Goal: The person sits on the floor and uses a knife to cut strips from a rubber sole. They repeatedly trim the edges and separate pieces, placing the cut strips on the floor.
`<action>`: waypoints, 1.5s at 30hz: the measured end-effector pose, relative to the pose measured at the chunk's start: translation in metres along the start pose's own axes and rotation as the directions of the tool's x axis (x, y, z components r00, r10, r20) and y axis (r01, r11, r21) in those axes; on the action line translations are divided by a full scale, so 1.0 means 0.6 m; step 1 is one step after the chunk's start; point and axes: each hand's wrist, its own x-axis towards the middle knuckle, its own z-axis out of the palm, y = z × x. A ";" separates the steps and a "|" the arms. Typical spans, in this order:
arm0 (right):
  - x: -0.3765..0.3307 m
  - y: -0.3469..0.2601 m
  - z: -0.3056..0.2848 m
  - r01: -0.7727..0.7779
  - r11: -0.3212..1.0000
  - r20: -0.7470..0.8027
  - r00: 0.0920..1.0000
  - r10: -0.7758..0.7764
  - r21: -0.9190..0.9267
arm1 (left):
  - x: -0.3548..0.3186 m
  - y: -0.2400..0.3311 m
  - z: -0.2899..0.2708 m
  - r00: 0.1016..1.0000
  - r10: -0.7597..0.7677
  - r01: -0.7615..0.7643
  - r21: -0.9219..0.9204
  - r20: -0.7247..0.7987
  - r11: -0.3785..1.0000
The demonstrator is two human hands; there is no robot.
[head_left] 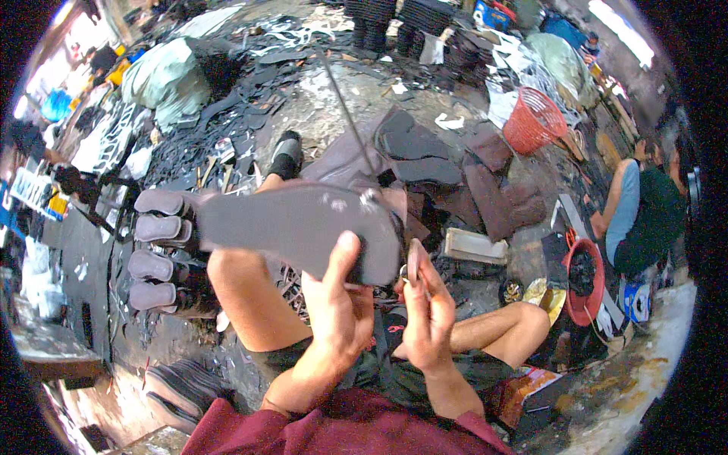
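Observation:
My left hand (337, 303) grips a large dark grey shoe sole (296, 227), thumb on top and fingers beneath. The sole lies across in front of me, its wide rounded end to the right. A few pale scuffs mark its far side. Close to the rounded end, my right hand (430, 315) is closed in a pinch on a small thin flat piece (414, 262) with a shiny edge. The piece stands upright beside the sole; its exact kind is unclear. Fingers partly hide its lower end.
Stacked soles (155, 227) stand left of my knee, with more soles (182, 390) at lower left. Brown sheets (485, 189) lie ahead, near a whitish block (475, 246). A red basket (535, 121) and red basin (585, 280) stand right, near another person (648, 212). Scraps cover the floor.

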 end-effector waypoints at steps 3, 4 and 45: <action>-0.052 0.041 0.001 -0.032 0.996 -0.135 0.991 0.020 -0.082 | 0.019 0.012 -0.002 0.975 -0.221 0.220 -0.211 0.023 0.952; -0.085 0.095 -0.020 0.128 0.976 -0.151 0.976 -0.156 -0.178 | 0.016 0.007 0.008 0.977 -0.214 0.214 -0.190 0.022 0.958; 0.005 0.053 0.101 0.086 0.994 0.447 0.893 -0.047 -0.067 | -0.050 0.104 -0.237 0.953 -0.226 0.024 0.688 0.204 0.725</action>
